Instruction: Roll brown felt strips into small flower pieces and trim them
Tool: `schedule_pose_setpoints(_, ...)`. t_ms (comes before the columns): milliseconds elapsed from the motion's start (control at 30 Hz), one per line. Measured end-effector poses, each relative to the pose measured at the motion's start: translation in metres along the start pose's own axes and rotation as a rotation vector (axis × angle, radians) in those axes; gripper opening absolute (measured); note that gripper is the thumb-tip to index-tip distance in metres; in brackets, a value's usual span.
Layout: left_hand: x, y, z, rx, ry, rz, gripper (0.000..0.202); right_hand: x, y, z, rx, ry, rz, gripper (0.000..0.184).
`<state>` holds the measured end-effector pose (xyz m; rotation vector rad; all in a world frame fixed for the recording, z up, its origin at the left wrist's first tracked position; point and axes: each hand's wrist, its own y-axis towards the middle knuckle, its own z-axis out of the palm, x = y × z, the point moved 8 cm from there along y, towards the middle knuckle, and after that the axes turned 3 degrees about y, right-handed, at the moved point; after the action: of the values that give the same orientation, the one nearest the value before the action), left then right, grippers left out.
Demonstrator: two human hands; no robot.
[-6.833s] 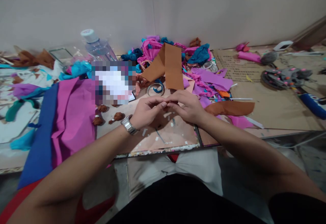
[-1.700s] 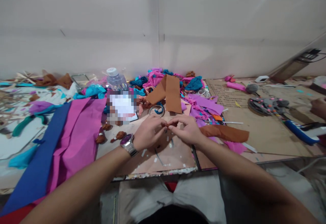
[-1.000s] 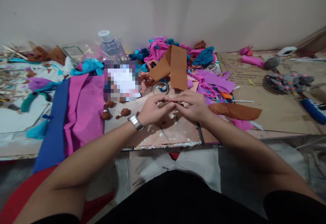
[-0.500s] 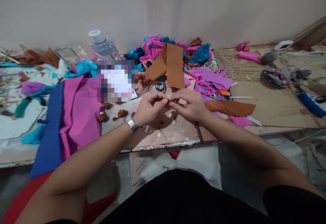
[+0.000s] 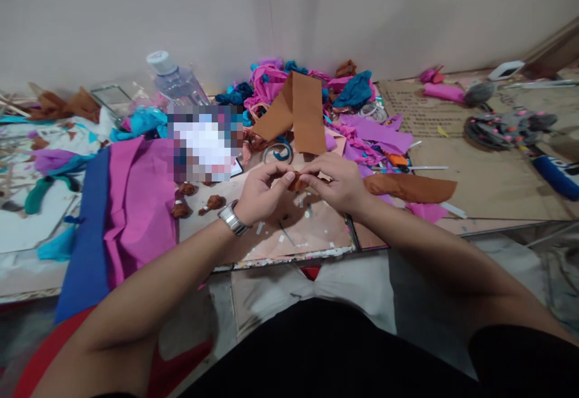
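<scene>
Here's the table [image 5: 312,235], and with the hands as our dial centre, the pink sheet [image 5: 140,208] sprawls at nine o'clock! Brown strip [image 5: 308,114], folded, up at twelve. Now the left hand [image 5: 263,195] and right hand [image 5: 339,184], both pinched narrow, thumbs against fingers. Brown knots [image 5: 212,203] sit just shy of nine, beside the sheet. And dead centre, held between both hands' fingertips above the table, the scrap [image 5: 297,183]: likely feather-light, soft, hardly slippery, perhaps easily torn; best pinched gently at opposite edges.
</scene>
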<state>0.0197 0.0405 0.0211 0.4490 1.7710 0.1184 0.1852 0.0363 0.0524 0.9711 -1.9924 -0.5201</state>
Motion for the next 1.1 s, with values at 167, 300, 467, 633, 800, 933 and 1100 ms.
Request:
schedule_pose_setpoints(167, -0.002, 0.001, 0.002, 0.017, 0.018, 0.021, 0.038, -0.003, 0.0, 0.001, -0.002, 0.021, 0.013, 0.032)
schedule_pose_setpoints(300, -0.002, 0.002, 0.003, 0.051, 0.065, 0.028, 0.039, -0.002, 0.001, 0.001, 0.012, 0.052, 0.021, 0.033)
schedule_pose_setpoints(467, -0.002, 0.002, 0.001, 0.048, 0.095, 0.073, 0.036, 0.0, 0.002, 0.001, 0.031, 0.071, 0.013, 0.03)
schedule_pose_setpoints(633, -0.004, 0.0, -0.001, 0.02, 0.129, 0.112, 0.029, 0.003, 0.001, 0.002, 0.023, 0.104, -0.036, 0.027)
schedule_pose_setpoints(800, -0.009, -0.001, -0.006, -0.06, 0.211, 0.128, 0.027, 0.003, 0.001, 0.004, 0.02, 0.094, -0.02, 0.028)
schedule_pose_setpoints(933, -0.012, -0.003, -0.002, -0.029, 0.177, 0.165, 0.023, 0.002, 0.0, 0.002, 0.0, 0.093, 0.001, 0.028)
schedule_pose_setpoints(1100, -0.003, -0.004, 0.002, 0.009, 0.146, 0.095, 0.024, 0.0, -0.001, -0.001, -0.032, 0.148, 0.031, 0.023)
